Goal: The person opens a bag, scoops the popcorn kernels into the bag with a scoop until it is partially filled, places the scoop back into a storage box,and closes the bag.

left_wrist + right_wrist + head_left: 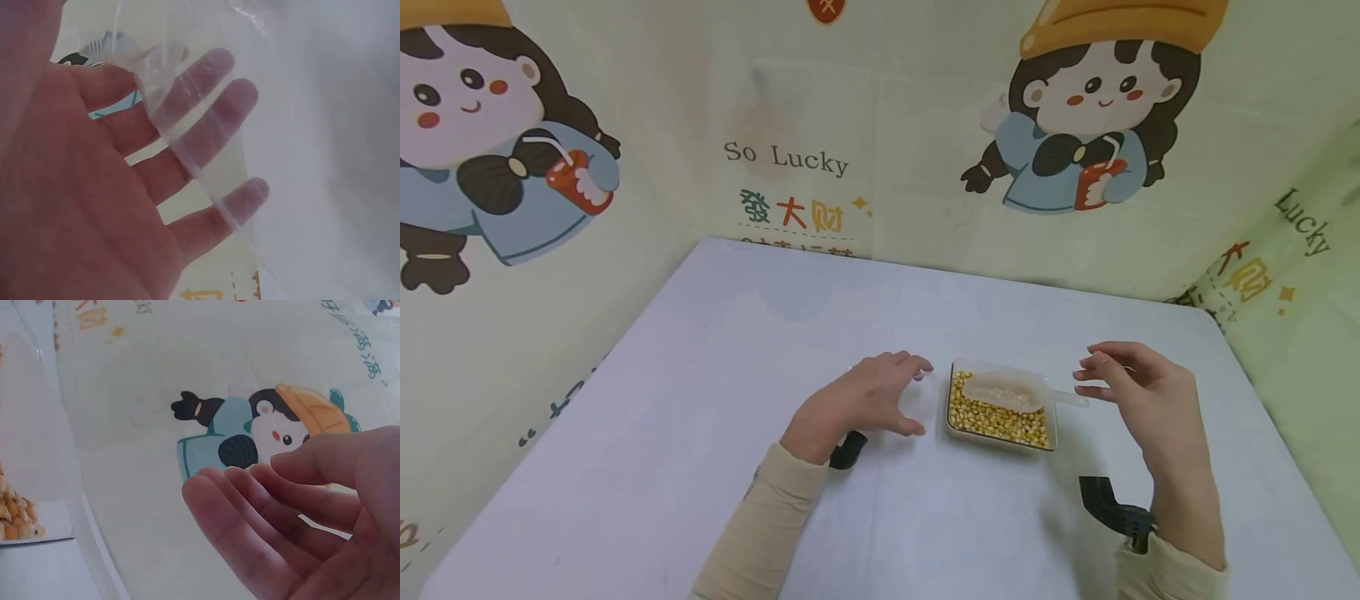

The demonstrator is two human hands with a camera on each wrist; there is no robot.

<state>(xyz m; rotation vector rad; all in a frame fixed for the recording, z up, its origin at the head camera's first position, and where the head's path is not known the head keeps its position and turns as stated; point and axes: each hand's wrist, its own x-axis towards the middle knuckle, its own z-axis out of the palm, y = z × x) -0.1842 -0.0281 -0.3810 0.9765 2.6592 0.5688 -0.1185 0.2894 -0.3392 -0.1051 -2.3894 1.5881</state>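
Observation:
A clear container [1000, 435] of yellow corn kernels [1000, 421] stands on the table. On the kernels lies a pale, see-through scoop [1006, 392], its handle pointing right, with small pale bits in its bowl. To the right, the right hand [1150, 400] is raised near the handle's end, fingers loosely bent and holding nothing. Left of the container is the left hand [868, 396], thumb and fingers spread apart. In the left wrist view its fingers [234, 103] extend behind a clear plastic thing [206, 181] with a thin rim; its full shape is hard to make out.
A white tabletop [760, 333] lies under everything. Behind and at both sides hang pale printed cloths [925, 150] with cartoon figures and lettering. Black wrist mounts [1116, 512] show below both hands.

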